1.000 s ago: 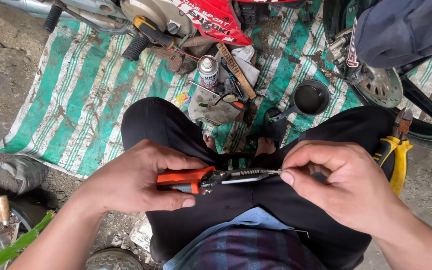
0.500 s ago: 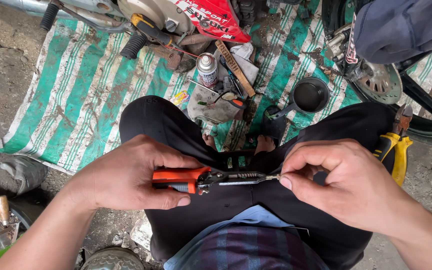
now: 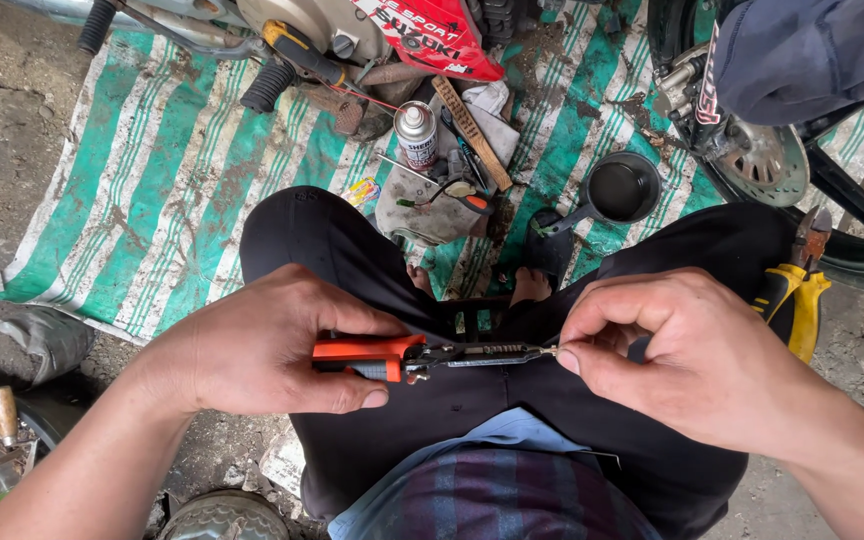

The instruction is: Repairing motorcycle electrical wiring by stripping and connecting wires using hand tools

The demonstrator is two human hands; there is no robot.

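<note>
My left hand (image 3: 267, 345) grips the orange handles of a pair of narrow pliers (image 3: 432, 355), held level over my lap with the jaws pointing right. My right hand (image 3: 682, 350) pinches a thin wire end (image 3: 555, 351) between thumb and forefinger, right at the tip of the pliers' jaws. The wire itself is too small to make out clearly. Both hands hover above my black trousers (image 3: 352, 250) as I squat.
A green-and-white striped mat (image 3: 152, 200) covers the ground ahead. On it lie a spray can (image 3: 416, 132), a rag (image 3: 422, 205), a file (image 3: 470, 130) and a small black pan (image 3: 620, 190). Yellow-handled pliers (image 3: 797, 290) rest at right. Motorcycle parts and a wheel (image 3: 762, 160) stand beyond.
Both hands stay together over my lap, holding the pliers and the wire end as before. The view has shifted slightly.
</note>
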